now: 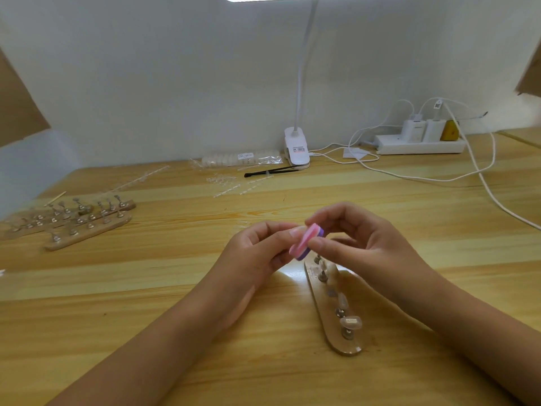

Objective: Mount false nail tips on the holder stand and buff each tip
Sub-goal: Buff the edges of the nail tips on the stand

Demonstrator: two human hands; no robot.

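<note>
Buffer [301, 241] pinched between hands [257, 256] [369, 244], just above holder stand [326, 317].

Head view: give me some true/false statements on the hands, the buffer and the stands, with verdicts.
1. The right hand pinches the pink-and-purple buffer block. True.
2. The holder stand below the hands carries no nail tips. False: clear nail tips sit on its pegs.
3. The spare holder stands lie at the right end of the table. False: they lie at its left end.
4. A white clip lamp stands at the back, by the wall. True.
5. The power strip has nothing plugged in. False: white chargers sit in it.
</note>
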